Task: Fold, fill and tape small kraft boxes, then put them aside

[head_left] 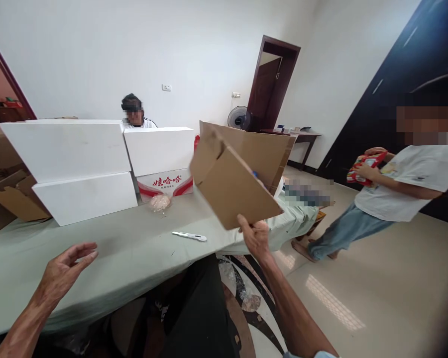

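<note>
Dark trouser cloth [205, 308] covers my leg at the bottom edge, between my two bare forearms. Ahead of me to the right, above the near edge of the table under its pale green cloth [134, 248], I have a brown, folded corrugated-cardboard piece [235, 184]; its near panel slants, the long axis running from upper left down to a corner at lower right, with its broad brown face toward me. My right hand [256, 236] pinches the lower edge of that panel, thumb on the near face, the other fingers mostly hidden behind it. My left hand [69, 266] holds nothing: the fingers lie loosely together, slightly bent, the thumb apart from them, pointing right over the cloth; whether it touches the cloth I cannot tell. Between my hands lies a slim white plastic cutter [189, 236], and beyond it a crumpled, translucent pinkish wad [160, 202] sits just before a red-and-white printed carton [164, 184]. The cardboard's upper left end is blurred, and I cannot make out whether the tall brown panel [265, 154] behind belongs to it. Something small and blue shows only partly past its edge, and white rectangular boxes [85, 199] hide most of a seated person [149, 123].
</note>
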A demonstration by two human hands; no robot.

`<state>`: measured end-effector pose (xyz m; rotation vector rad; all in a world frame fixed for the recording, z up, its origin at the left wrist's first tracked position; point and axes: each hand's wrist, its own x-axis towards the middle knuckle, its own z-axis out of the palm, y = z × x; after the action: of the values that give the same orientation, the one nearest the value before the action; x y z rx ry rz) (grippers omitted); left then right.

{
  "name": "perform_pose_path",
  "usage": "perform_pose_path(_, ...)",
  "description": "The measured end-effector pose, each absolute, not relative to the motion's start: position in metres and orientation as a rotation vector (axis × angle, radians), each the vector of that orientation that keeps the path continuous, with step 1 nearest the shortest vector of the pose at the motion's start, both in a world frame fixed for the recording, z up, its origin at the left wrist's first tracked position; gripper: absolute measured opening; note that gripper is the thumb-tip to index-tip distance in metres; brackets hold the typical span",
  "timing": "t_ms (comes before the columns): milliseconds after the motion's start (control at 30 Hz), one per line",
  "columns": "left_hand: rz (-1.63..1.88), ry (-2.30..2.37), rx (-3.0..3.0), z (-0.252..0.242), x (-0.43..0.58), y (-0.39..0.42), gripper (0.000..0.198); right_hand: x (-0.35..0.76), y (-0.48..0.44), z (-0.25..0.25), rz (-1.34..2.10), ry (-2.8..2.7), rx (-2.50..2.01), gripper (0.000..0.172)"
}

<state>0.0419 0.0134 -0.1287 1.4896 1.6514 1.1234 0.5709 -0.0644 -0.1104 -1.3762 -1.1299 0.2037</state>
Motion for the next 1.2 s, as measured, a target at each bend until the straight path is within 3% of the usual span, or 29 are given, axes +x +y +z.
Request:
perform_pose_path(100, 1.069, 1.717, 1.441, -0.134, 0.025, 0.006, 0.082, 0.614, -0.037, -0.089, -0.218, -1.095, -1.616, 0.047)
perform_pose_path(200, 1.048, 1.761, 1.349, -0.144, 0.01, 0.003, 0.079, 0.637, -0.005, -0.071, -0.4, -1.11, -1.816, 0.032)
perform_pose_path(367, 1.024, 1.782, 1.265, -0.158, -0.008, 0.005, 0.072, 0.644, 0.046, -0.069, -0.33, -1.128, -1.959, 0.026)
perform_pose_path(733, 0.978, 1.754, 1.302, -0.209, -0.037, 0.024, 0.077, 0.65, 0.112, -0.082, -0.103, -1.224, -2.092, 0.043)
perform_pose_path(1200, 0.939, 1.848, 1.371, -0.272, -0.021, 0.016, 0.071, 0.653, 0.219, -0.109, -0.005, -1.208, -2.115, 0.041)
